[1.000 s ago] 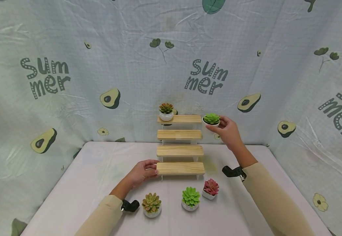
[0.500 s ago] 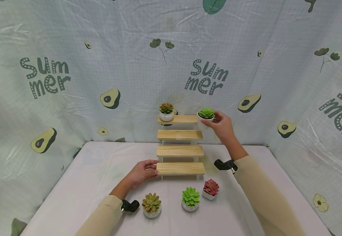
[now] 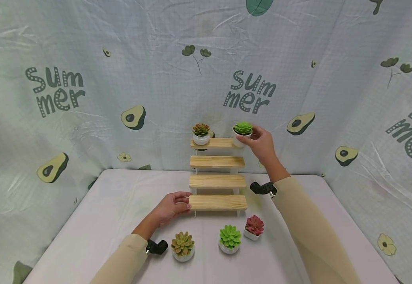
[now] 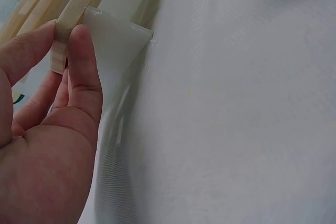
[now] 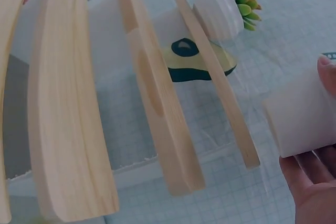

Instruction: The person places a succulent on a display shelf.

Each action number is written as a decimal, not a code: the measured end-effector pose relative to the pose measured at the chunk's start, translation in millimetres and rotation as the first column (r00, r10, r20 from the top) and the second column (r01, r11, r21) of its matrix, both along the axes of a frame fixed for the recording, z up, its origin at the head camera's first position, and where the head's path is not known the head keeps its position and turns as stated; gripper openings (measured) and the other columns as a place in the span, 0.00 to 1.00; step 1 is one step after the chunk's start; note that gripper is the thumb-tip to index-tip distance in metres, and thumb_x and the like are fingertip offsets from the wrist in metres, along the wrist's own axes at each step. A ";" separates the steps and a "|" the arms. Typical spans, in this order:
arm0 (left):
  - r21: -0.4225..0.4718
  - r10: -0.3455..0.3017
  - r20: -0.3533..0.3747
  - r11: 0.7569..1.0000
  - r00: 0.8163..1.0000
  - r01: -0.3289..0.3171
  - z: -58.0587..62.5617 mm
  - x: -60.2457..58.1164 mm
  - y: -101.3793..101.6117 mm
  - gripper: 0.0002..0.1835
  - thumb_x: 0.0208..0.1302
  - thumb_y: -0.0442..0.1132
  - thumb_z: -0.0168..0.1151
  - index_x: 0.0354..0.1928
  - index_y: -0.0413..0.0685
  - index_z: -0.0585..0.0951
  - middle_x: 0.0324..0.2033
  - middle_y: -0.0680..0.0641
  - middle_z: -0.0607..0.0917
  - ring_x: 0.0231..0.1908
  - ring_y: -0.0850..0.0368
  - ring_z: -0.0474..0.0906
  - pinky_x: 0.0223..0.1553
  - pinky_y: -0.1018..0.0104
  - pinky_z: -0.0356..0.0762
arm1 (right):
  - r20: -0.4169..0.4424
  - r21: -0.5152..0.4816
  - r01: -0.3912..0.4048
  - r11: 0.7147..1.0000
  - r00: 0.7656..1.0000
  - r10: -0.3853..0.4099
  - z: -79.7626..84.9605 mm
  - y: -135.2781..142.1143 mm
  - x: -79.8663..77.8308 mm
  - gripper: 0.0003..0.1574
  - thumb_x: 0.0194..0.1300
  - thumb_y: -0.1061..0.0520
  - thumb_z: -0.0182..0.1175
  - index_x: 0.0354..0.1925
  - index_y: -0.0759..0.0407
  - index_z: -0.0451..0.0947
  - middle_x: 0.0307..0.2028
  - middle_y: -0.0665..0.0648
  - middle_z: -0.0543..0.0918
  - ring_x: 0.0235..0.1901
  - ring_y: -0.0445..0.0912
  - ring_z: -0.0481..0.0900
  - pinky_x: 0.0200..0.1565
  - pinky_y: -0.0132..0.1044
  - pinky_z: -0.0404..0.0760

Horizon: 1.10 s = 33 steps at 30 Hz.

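My right hand [image 3: 262, 142] grips a green succulent in a white pot [image 3: 243, 133] at the right end of the top shelf. In the right wrist view a gap shows between the held pot [image 5: 302, 119] and the top board [image 5: 223, 87]. At the other end of that shelf stands a red-tipped succulent in a white pot [image 3: 201, 135]. My left hand [image 3: 172, 207] pinches the left end of the lowest board [image 3: 217, 202] of the stepped wooden shelf; the left wrist view shows thumb and fingers around the board's end [image 4: 65, 32].
In front of the shelf, on the white-covered table [image 3: 120, 221], stand an olive-brown succulent [image 3: 182, 246], a bright green succulent [image 3: 230, 239] and a red succulent [image 3: 253, 227]. A printed cloth [image 3: 163, 90] hangs close behind the shelf.
My right hand has carried the potted green succulent left and upward, from beside the top shelf to over its right end. My left hand stays at the lowest board.
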<state>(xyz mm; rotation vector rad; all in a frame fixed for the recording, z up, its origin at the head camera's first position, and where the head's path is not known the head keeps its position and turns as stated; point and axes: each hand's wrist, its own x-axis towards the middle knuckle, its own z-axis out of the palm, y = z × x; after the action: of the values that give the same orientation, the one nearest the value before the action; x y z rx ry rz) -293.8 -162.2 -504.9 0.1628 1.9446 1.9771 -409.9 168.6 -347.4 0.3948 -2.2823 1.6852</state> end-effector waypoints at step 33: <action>-0.001 -0.001 0.004 1.000 1.000 0.001 3.9 2.6 1.3 0.30 0.70 0.27 0.62 0.71 0.31 0.67 0.49 0.43 0.80 0.44 0.58 0.82 0.51 0.63 0.88 | 0.142 0.011 0.001 1.000 0.990 -0.003 2.3 -17.9 -19.6 0.43 0.60 0.48 0.76 0.69 0.58 0.73 0.62 0.62 0.81 0.59 0.53 0.79 0.52 0.37 0.82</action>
<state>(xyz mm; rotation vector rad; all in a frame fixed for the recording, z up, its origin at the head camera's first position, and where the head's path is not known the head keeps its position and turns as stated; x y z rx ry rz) -291.2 -160.9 -501.1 0.1595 1.9430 1.9741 -429.5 150.7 -345.1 0.2826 -2.3911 1.7529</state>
